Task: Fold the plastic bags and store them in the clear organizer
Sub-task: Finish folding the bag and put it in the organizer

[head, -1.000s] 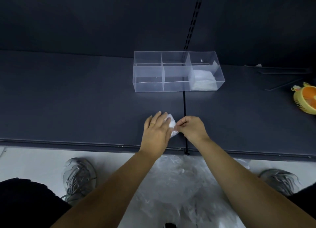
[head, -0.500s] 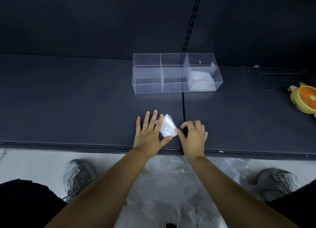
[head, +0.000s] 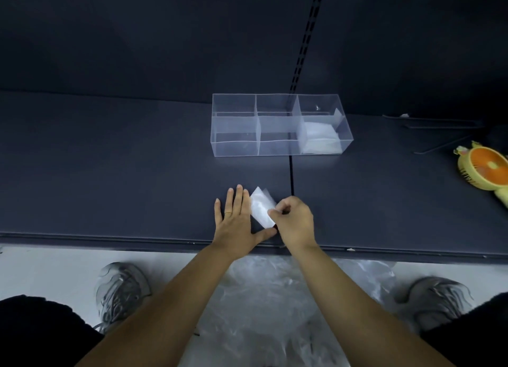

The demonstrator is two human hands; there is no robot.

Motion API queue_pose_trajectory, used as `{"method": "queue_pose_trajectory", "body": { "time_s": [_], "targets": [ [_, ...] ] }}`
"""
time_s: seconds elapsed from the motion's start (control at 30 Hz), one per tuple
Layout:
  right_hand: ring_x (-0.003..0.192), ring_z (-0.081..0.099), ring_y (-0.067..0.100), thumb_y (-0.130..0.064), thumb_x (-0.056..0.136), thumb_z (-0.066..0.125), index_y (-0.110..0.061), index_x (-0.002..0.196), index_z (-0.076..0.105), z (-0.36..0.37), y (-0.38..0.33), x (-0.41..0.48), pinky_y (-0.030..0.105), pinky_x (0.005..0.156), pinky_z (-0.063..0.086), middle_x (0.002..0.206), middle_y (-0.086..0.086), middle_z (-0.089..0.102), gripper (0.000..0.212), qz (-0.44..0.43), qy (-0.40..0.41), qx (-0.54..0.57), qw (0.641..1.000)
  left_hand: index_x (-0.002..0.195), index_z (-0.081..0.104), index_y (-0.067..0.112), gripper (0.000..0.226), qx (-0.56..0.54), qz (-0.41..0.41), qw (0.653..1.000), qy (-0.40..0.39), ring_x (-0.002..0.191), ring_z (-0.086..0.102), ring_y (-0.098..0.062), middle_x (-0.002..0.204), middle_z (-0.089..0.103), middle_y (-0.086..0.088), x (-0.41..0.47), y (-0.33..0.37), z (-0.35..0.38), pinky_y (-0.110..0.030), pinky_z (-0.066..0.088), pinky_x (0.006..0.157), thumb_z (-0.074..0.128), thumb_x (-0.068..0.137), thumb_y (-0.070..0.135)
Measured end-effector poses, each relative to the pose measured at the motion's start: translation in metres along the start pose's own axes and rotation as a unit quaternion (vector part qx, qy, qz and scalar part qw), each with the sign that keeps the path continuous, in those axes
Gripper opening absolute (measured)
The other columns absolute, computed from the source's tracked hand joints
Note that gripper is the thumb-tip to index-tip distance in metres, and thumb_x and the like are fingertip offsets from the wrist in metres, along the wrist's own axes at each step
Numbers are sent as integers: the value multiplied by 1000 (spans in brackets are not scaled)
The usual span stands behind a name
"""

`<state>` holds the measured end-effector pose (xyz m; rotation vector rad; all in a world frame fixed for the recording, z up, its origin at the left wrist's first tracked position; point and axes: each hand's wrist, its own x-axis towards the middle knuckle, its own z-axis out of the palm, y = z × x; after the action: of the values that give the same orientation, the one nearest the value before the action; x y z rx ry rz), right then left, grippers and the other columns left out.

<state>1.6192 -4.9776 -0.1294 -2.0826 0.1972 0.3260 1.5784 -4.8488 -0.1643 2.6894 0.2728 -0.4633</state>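
1. The plastic bag point(head: 262, 208) is a small white folded piece. It lies on the dark table point(head: 110, 174), near the front edge, between the two hands.
2. The left hand point(head: 236, 218) is flat, with straight fingers. It presses down at the bag's left side and holds nothing.
3. The right hand point(head: 294, 221) has curled fingers and pinches the bag's right edge.
4. The clear organizer point(head: 233, 146) sits farther back on the table, well apart from the hands. Its right box already has a folded bag point(head: 320, 138) in it. The middle and left boxes look empty.
5. Here is what could go wrong. The plastic is thin and springy. If the left hand lifts off too soon, I think the folds could pop open.
6. The bag looks slippery too. A weak pinch could let it slide out on the way to the organizer.
7. The organizer looks light. A bump from a hand could push it back or tip it over.
8. More loose bags point(head: 275, 298) lie on the floor point(head: 55, 265) below the table edge, not yet folded.
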Motion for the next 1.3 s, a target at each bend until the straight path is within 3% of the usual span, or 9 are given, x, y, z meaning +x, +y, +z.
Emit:
{"method": "queue_pose_trajectory", "body": {
  "time_s": [0.17,0.27,0.37,0.53,0.67,0.83,1.0,1.2,1.3],
  "targets": [
    [68,52,12,4,79,67,-18,84,54,-38,-17,4,25,65,46,73,3,59,26,-64,-117,82,988,153,3,30,125,-367,-42,926,-82,147,3,-11,160,6,11,-4,7,-42,-37,8,120,78,59,64],
    [68,52,11,4,79,70,-16,94,56,-62,-28,7,20,63,45,71,0,65,29,-99,-215,100,966,151,19,30,114,-512,-31,845,-149,126,40,-2,144,40,12,1,17,-62,-15,35,97,81,58,50],
    [67,55,10,4,80,71,-15,103,59,-82,-33,16,19,63,48,72,-2,68,32,-97,-226,138,959,128,56,23,61,-566,-12,804,-180,112,59,-12,126,62,-1,9,30,-71,-19,48,91,80,72,23],
    [61,60,3,-7,82,73,-11,81,68,-100,-32,41,14,62,47,67,-5,69,6,-33,-170,109,979,104,69,12,29,-651,-9,753,-91,85,69,-12,93,74,-2,26,60,-76,-19,54,72,74,78,2],
    [64,60,0,-9,80,75,-14,72,68,-116,-41,91,9,65,48,76,-2,68,12,-24,-32,97,994,102,68,8,18,-546,-72,828,104,73,63,-8,81,67,2,39,61,-65,-9,49,67,70,84,4],
    [77,59,13,-18,80,76,-5,80,70,-131,-61,175,12,60,46,86,7,65,15,-47,81,0,996,138,45,16,47,-118,-44,979,159,137,34,-22,143,45,-2,17,33,-11,-36,21,115,51,97,36],
    [106,60,26,-31,80,69,-17,94,73,-129,-66,218,37,97,43,106,4,70,20,-34,93,-293,951,143,43,10,65,66,0,986,152,143,28,-25,152,37,-9,4,25,12,-46,17,119,21,95,48],
    [99,57,30,-19,77,71,-8,93,64,-124,-60,211,36,86,41,105,11,61,21,-136,159,-356,911,139,49,8,63,85,-3,985,152,141,33,-27,148,42,-11,7,26,13,-47,16,114,26,94,46],
    [92,58,26,-22,89,62,-6,88,68,-120,-56,198,32,77,44,100,10,60,17,-235,85,-313,916,138,50,7,63,86,-2,983,162,139,36,-28,147,44,-11,7,26,13,-47,18,113,27,93,45]
  ]
}}
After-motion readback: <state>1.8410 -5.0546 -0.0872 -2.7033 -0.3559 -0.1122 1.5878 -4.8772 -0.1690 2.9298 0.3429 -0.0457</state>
